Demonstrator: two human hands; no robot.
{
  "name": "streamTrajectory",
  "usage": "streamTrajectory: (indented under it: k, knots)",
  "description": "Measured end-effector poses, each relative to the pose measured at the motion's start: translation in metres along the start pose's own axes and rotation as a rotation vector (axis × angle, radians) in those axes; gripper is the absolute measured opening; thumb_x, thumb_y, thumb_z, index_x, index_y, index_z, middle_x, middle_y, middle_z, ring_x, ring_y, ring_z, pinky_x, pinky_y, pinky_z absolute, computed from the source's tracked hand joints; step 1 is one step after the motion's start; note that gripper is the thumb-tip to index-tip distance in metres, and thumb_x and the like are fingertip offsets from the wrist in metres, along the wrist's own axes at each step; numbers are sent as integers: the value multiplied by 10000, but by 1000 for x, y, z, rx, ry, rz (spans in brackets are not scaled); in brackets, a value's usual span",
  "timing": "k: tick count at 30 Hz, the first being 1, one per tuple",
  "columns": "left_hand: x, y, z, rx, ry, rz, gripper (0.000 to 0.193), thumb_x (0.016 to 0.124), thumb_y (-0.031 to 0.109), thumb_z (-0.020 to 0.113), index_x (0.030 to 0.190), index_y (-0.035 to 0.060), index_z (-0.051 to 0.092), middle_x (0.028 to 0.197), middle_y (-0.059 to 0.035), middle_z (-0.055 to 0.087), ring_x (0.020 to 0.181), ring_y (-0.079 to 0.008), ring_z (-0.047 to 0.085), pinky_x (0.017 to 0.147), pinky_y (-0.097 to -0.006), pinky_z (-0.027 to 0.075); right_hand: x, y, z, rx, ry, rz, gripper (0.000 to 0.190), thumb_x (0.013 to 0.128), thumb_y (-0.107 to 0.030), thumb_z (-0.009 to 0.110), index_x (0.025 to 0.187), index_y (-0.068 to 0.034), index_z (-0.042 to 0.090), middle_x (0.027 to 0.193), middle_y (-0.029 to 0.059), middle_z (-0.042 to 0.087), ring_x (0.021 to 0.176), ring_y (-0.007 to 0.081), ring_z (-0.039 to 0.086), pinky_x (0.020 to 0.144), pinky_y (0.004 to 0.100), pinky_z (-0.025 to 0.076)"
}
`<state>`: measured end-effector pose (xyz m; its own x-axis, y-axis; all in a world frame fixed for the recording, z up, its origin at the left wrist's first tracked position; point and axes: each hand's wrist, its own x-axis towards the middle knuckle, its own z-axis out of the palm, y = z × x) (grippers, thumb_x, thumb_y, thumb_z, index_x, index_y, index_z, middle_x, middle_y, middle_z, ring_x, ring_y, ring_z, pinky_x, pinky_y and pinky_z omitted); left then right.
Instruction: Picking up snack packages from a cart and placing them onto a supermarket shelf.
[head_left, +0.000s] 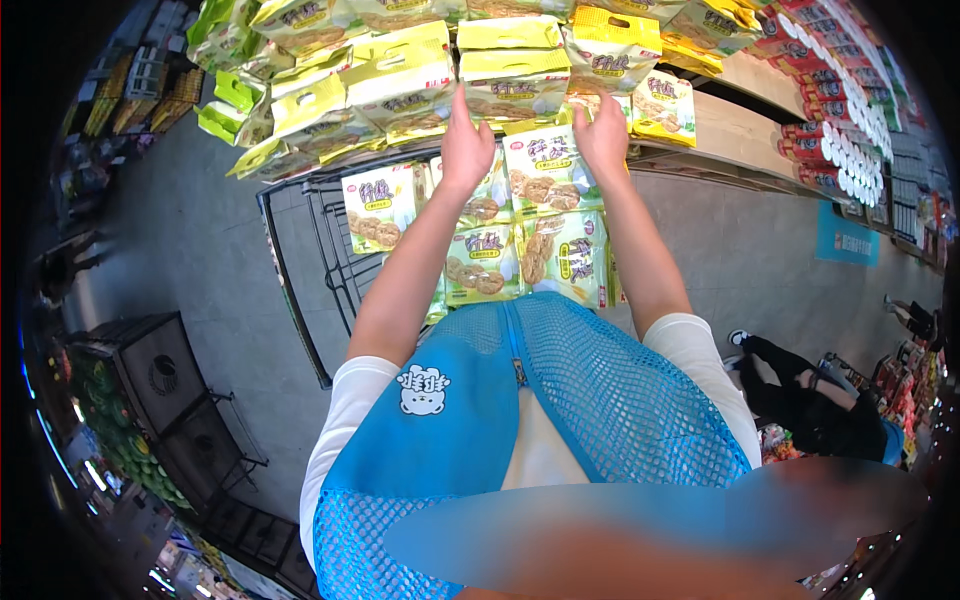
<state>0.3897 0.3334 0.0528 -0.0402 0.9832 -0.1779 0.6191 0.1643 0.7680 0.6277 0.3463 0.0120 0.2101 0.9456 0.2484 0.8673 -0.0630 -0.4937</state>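
Observation:
My left hand (469, 150) is raised with its fingers straight and its thumb apart. Its fingertips are at the left edge of a yellow-and-white biscuit bag (514, 94) on the shelf. My right hand (604, 142) is at the right, thumb and fingers apart, in front of a biscuit bag with a cut-out handle (615, 56). Whether its fingertips touch that bag cannot be told. Below and between my wrists lies a biscuit pack (547, 169) picturing round biscuits. More packs, such as a green-and-white one (482, 262), are heaped nearer to me, partly hidden by my forearms.
A black wire cart (337, 247) stands under the packs, beside the shelf edge (690, 159). Red cans with white lids (832, 161) line the right shelf. Dark crates with green produce (154, 360) stand at left. A person in black (810, 397) is at right.

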Motion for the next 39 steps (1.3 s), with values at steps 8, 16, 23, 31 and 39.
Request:
streamTrajectory:
  k: [8, 16, 23, 31, 39]
  knots:
    - [-105, -67, 79, -102, -289, -201, 600, 881, 250, 672, 1376, -37, 493, 1346, -268, 587, 1242, -415, 573, 1070, -456, 444, -116, -4, -55, -13, -118, 218, 454, 903, -303, 686, 1213, 19, 606, 1191, 248, 623, 1098, 421, 592, 960, 501, 479]
    - [-116, -59, 77, -636, -428, -370, 534, 926, 213, 693, 1373, -13, 507, 1325, -157, 620, 1200, -255, 591, 1018, -381, 468, -123, -3, -61, 1, -315, 365, 512, 851, -359, 752, 1164, 30, 637, 1088, 273, 699, 1047, 417, 669, 898, 478, 525]
    - [-123, -60, 50, -590, -107, -243, 465, 931, 194, 724, 1259, 19, 444, 1132, -168, 663, 1034, -190, 619, 869, -356, 496, -129, -56, -110, 289, -258, 321, 475, 838, -257, 779, 1181, 43, 647, 1057, 230, 710, 1009, 368, 690, 887, 418, 531]
    - [-160, -20, -44, -970, 104, -1, 516, 958, 136, 694, 1367, -9, 416, 1244, -115, 620, 1142, -157, 587, 996, -287, 473, -165, -84, -117, 852, -39, 190, 393, 869, -50, 770, 1207, 14, 579, 1188, 109, 638, 1117, 222, 615, 961, 346, 503]
    - [-165, -65, -54, -597, 83, 36, 641, 981, 188, 674, 1517, -18, 386, 1365, -114, 585, 1240, -196, 560, 1025, -315, 461, -167, -87, -67, 931, -265, 194, 379, 898, -8, 718, 1234, 31, 546, 1175, 155, 687, 1101, 195, 658, 993, 318, 492]
